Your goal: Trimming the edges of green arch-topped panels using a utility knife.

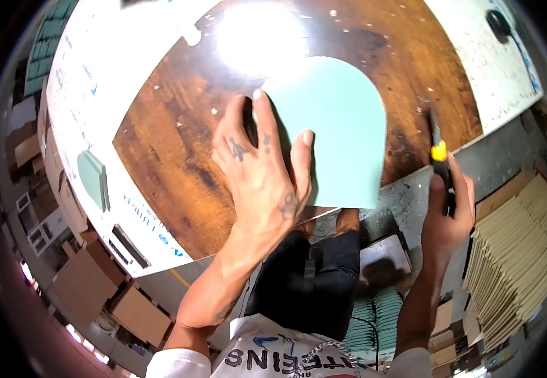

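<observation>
A pale green sheet (343,132) with a rounded far end and a straight near edge lies on a brown wooden board (166,151). Its near edge reaches the board's front edge. My left hand (258,164) rests along the sheet's left side, thumb on the sheet and fingers spread apart. My right hand (450,220) is closed around a utility knife (438,151) with a yellow collar and a dark handle. The blade points away from me, over the board's right side and apart from the sheet. The fingers partly hide the handle.
Small green pieces (92,179) and a dark flat strip (130,246) lie on the white tabletop (87,94) at left. A black round object (498,25) sits at far right. Below the table's right side stands a stack of tan sheets (513,264); cardboard boxes (87,280) stand lower left.
</observation>
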Action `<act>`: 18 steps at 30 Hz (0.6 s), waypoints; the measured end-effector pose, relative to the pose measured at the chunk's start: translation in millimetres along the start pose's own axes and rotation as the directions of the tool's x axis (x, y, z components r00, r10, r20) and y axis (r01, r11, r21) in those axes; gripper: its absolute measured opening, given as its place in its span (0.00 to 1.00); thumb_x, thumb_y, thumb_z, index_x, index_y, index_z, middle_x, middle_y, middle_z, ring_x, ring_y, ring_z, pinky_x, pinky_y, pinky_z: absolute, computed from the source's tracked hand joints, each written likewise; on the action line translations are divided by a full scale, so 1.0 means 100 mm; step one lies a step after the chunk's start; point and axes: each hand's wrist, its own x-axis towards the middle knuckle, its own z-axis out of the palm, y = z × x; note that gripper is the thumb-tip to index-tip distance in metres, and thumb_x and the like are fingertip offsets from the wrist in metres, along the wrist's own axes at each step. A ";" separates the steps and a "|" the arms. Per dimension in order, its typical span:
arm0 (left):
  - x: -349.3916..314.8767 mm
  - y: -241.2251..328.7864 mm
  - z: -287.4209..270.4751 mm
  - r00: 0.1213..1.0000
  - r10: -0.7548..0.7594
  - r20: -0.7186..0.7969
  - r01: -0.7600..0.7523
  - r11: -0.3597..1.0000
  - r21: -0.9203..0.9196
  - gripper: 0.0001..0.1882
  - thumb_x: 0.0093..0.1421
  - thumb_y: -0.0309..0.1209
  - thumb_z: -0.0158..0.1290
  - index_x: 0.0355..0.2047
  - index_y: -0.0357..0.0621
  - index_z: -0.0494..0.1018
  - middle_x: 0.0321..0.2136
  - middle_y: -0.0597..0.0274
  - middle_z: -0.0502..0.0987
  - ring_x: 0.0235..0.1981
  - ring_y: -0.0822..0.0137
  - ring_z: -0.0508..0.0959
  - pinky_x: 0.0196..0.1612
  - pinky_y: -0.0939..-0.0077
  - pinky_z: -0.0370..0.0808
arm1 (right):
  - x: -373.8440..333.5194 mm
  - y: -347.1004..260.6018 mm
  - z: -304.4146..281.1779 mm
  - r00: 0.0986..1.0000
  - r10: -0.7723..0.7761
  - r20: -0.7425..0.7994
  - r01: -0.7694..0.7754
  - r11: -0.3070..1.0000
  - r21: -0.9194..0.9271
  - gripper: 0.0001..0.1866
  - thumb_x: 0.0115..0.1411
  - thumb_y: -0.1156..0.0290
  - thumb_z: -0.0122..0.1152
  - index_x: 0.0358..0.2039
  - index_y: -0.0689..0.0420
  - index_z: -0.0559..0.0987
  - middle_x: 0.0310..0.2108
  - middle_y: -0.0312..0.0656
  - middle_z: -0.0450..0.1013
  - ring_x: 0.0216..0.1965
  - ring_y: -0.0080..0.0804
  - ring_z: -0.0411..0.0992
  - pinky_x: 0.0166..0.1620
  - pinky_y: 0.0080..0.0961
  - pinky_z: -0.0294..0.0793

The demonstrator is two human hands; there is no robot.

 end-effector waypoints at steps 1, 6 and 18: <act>-0.07 -0.03 -0.03 1.000 -0.005 0.010 0.005 0.999 -0.033 0.36 0.63 0.34 0.58 0.66 0.29 0.59 0.61 0.29 0.58 0.57 0.36 0.63 0.57 0.39 0.61 | -0.07 -0.03 -0.02 0.990 0.137 0.018 -0.137 0.990 0.037 0.22 0.68 0.60 0.63 0.56 0.61 0.78 0.41 0.44 0.73 0.38 0.28 0.74 0.39 0.24 0.73; -0.26 -0.06 -0.09 0.996 -0.065 0.062 0.068 0.996 -0.051 0.35 0.66 0.34 0.56 0.69 0.33 0.58 0.61 0.37 0.64 0.58 0.44 0.65 0.60 0.46 0.61 | -0.45 -0.04 0.08 0.908 0.379 0.179 -0.416 0.870 0.264 0.24 0.68 0.56 0.61 0.52 0.66 0.77 0.38 0.41 0.74 0.38 0.25 0.72 0.38 0.22 0.71; -0.19 0.00 -0.09 0.994 -0.047 0.096 0.043 0.998 0.045 0.34 0.68 0.38 0.52 0.68 0.33 0.58 0.66 0.28 0.56 0.66 0.34 0.58 0.63 0.35 0.55 | -0.49 -0.14 0.09 0.988 0.132 0.077 -0.149 0.951 0.270 0.24 0.62 0.59 0.69 0.52 0.63 0.79 0.42 0.45 0.76 0.42 0.36 0.76 0.43 0.30 0.76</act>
